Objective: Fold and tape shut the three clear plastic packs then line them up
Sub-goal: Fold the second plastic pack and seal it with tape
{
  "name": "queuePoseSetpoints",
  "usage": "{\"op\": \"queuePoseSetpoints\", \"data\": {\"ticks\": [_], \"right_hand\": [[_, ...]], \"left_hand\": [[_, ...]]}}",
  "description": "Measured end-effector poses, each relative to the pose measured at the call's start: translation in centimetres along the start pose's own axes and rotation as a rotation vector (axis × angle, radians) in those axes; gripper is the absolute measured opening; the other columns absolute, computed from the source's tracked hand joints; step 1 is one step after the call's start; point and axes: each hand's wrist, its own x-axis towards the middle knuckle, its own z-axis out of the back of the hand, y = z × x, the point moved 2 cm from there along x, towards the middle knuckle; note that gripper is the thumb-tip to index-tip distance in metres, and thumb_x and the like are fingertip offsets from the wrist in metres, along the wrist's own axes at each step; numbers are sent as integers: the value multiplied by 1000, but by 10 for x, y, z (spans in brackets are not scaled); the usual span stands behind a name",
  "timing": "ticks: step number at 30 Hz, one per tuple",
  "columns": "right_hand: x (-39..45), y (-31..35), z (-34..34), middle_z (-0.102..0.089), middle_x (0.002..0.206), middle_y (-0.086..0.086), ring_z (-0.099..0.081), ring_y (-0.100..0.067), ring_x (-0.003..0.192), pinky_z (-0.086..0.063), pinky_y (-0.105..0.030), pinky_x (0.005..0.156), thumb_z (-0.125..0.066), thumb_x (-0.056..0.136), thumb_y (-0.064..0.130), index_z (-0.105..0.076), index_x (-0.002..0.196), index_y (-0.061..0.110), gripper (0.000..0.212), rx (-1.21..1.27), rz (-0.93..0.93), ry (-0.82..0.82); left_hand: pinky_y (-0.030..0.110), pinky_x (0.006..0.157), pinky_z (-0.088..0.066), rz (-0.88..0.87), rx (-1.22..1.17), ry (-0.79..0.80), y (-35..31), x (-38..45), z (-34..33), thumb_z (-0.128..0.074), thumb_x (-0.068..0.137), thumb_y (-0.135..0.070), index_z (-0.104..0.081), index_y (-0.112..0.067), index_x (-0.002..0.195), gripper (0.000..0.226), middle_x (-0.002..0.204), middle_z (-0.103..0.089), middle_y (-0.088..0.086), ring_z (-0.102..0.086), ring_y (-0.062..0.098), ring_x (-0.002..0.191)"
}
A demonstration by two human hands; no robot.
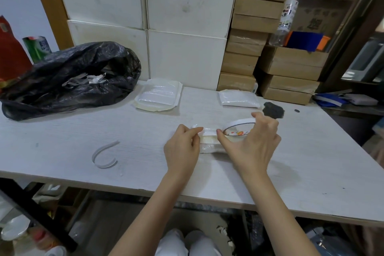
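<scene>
A folded clear plastic pack (208,145) lies on the white table (83,131) between my hands. My left hand (181,149) pinches the free end of a white tape strip (207,130) stretched across the pack's top. My right hand (252,143) grips the tape roll (239,129), its thumb pressing the strip near the roll. A second pack (159,96), with its flaps spread, sits at the back centre. A third, folded pack (239,98) rests at the back right.
A black rubbish bag (70,79) holding paper strips fills the back left. A curled strip of tape backing (105,155) lies front left. A dark patch (273,110) marks the table behind my right hand. Cardboard boxes (291,81) and a clear bottle (287,10) stand behind.
</scene>
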Motion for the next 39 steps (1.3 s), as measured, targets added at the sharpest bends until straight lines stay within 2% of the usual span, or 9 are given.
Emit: {"op": "queuePoseSetpoints", "data": {"ticks": [8,12,15,17,19,20,26,33,39], "right_hand": [[-9,-3,-4,-50,116,-12,-41,-28,110,-36,-40,89,-86,51,46,-45,120,6,89,52,-222,9],[-11,-4,-14,-47,114,-15,-52,-34,101,-41,-41,82,-83,58,41,-38,121,3,86,61,-179,92],[-11,-5,-15,-45,116,-15,-56,-34,93,-45,-41,76,-81,60,41,-28,119,15,84,49,-146,94],[-10,-4,-14,-44,117,-14,-56,-33,94,-45,-41,78,-80,62,40,-26,120,15,83,51,-159,114],[-8,-3,-14,-45,116,-14,-55,-33,94,-43,-40,79,-80,62,40,-26,120,16,83,50,-139,114],[-7,-2,-14,-44,116,-14,-55,-32,96,-41,-39,80,-80,62,39,-26,121,14,84,52,-120,123],[5,-5,-11,-33,116,1,-47,-19,102,-41,-41,93,-84,57,42,-29,123,15,90,279,-224,242],[25,-6,0,-29,106,1,-55,-28,91,-40,-33,69,-80,61,39,-32,114,8,78,121,-123,233],[26,-36,12,-24,106,5,-56,-28,88,-45,-38,69,-82,60,45,-30,113,11,82,148,-226,223]], "left_hand": [[12,40,-14,-83,136,-109,-5,-2,-8,-56,75,-12,-75,-26,86,27,64,-54,-4,-47,17,40],[20,41,-26,-52,149,-48,-3,-2,-11,-56,78,-13,-74,-26,88,25,67,-56,-1,-56,20,51],[22,41,-28,-156,290,-77,-5,-1,-11,-64,69,-7,-73,-21,86,24,78,-61,3,-61,25,70],[33,62,-48,-322,331,-121,-8,-2,-16,-61,75,-7,-72,-15,97,26,103,-68,10,-65,30,94],[34,93,-44,-509,296,-86,-9,-5,-22,-46,87,-14,-69,-8,105,30,111,-69,9,-65,27,105],[32,97,-39,-561,280,-62,-8,-7,-24,-43,89,-16,-69,-8,104,31,107,-70,7,-66,26,101],[27,89,-38,-533,254,-24,-5,-8,-25,-46,87,-18,-68,-12,92,24,97,-69,2,-64,23,82],[32,88,-51,-529,291,-38,-6,-7,-25,-45,87,-22,-72,-14,99,31,97,-72,2,-68,21,87],[34,92,-51,-532,328,-10,-4,-6,-24,-45,86,-24,-72,-15,101,33,98,-73,2,-69,19,92]]}}
